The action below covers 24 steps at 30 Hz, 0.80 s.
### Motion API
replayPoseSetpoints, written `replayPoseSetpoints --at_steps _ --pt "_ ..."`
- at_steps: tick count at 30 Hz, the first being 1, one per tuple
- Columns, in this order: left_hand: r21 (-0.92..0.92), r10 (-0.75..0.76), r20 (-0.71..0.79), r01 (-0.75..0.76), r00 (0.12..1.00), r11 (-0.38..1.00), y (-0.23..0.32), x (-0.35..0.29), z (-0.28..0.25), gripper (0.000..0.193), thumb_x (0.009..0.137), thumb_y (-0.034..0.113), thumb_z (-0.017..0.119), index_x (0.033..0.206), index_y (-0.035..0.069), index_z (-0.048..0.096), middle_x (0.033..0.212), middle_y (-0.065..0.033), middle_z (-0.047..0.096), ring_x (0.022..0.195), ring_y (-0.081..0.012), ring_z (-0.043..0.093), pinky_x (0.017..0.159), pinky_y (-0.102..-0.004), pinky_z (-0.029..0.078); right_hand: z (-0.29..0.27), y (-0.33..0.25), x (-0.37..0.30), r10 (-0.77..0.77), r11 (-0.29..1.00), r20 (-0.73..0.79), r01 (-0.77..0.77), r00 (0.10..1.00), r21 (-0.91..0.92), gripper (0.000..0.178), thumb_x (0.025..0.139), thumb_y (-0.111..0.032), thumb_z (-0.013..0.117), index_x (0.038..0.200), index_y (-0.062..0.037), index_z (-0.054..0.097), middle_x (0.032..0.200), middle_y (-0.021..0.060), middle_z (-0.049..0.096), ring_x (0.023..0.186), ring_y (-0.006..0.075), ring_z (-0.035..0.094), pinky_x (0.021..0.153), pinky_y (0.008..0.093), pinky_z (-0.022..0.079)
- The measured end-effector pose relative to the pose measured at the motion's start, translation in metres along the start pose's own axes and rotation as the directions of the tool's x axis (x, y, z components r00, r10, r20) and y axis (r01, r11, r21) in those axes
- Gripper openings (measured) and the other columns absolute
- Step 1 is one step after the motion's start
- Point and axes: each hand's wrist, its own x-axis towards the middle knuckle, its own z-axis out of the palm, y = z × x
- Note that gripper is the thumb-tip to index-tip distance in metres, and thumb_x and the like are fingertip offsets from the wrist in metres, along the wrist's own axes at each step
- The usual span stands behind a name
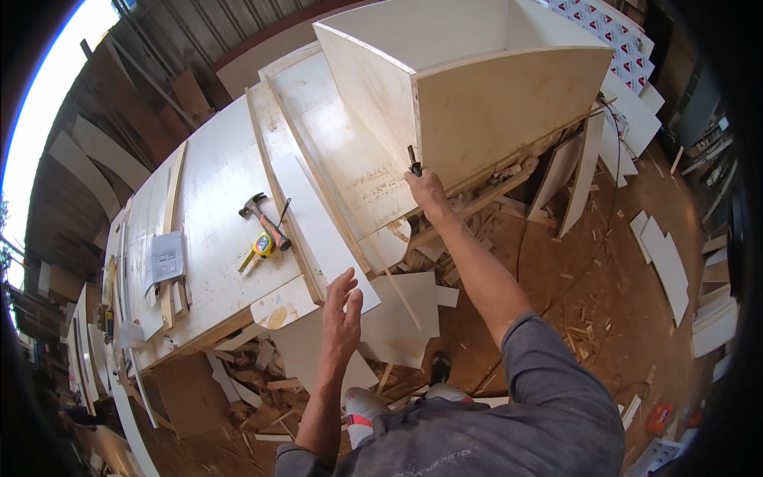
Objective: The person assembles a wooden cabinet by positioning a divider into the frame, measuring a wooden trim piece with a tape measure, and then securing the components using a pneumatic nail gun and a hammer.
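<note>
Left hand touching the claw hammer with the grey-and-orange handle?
Apart: the head view shows a brown wooden strip and flat white panel in the gap between left hand and hammer.

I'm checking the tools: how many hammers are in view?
1: the hammer lies on the white tabletop, beside the yellow tape measure. Others may hide among wood scraps.

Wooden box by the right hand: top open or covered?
Open. The box shows its pale inner walls from above, nothing laid across the top.
</note>
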Motion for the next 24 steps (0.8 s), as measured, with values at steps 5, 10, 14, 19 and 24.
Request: replayPoseSetpoints --at_steps 5,10,14,19,24 --pt "-0.047 -0.14 -0.018 0.139 0.99 0.989 -0.063 -0.027 -0.002 0.04 0.102 0.022 0.05 0.137 0.002 0.05 0.13 -0.0168 0.054 0.118 -0.0249 0.056 0.098 -0.0365 0.046 0.012 -0.008 -0.005 -0.072 0.991 -0.147 0.054 0.986 -0.122 0.048 0.088 -0.035 0.057 0.098 0.0122 0.059 0.089 0.0329 0.064 0.09 0.0473 0.063 0.081 0.0495 0.049" --pt "-0.091 -0.207 0.0 0.207 0.978 0.974 -0.097 -0.067 -0.018 0.041 0.104 0.023 0.045 0.137 -0.001 0.048 0.129 -0.0152 0.057 0.115 -0.0226 0.059 0.097 -0.0344 0.046 0.016 -0.011 -0.008 -0.075 0.98 -0.238 0.027 0.968 -0.198 0.044 0.089 -0.031 0.055 0.101 0.0117 0.059 0.096 0.0316 0.064 0.094 0.0473 0.062 0.088 0.0515 0.048" --pt "-0.113 -0.289 0.019 0.289 0.957 0.951 -0.111 -0.098 -0.04 0.042 0.104 0.025 0.045 0.137 -0.001 0.047 0.127 -0.0145 0.058 0.11 -0.0217 0.06 0.093 -0.0339 0.048 0.018 -0.012 -0.005 0.004 0.971 -0.245 -0.062 0.97 -0.23 0.043 0.089 -0.031 0.055 0.101 0.0107 0.06 0.098 0.0332 0.064 0.096 0.0467 0.063 0.088 0.051 0.048" --pt "-0.208 -0.376 0.019 0.372 0.926 0.905 -0.128 -0.129 -0.065 0.043 0.104 0.028 0.046 0.137 0.0 0.047 0.126 -0.014 0.058 0.108 -0.0215 0.061 0.09 -0.0344 0.049 0.028 -0.008 -0.011 -0.008 0.966 -0.277 -0.065 0.961 -0.251 0.043 0.089 -0.031 0.055 0.099 0.0093 0.062 0.098 0.0336 0.064 0.098 0.0464 0.063 0.087 0.0501 0.049" --pt "-0.203 -0.373 -0.017 0.362 0.928 0.91 -0.126 -0.134 -0.076 0.044 0.104 0.03 0.046 0.137 0.0 0.047 0.127 -0.0143 0.057 0.108 -0.0221 0.061 0.091 -0.0346 0.048 0.024 -0.014 -0.003 -0.004 0.956 -0.277 -0.078 0.961 -0.284 0.043 0.09 -0.032 0.054 0.097 0.0089 0.062 0.095 0.0324 0.065 0.096 0.0458 0.063 0.086 0.05 0.049"
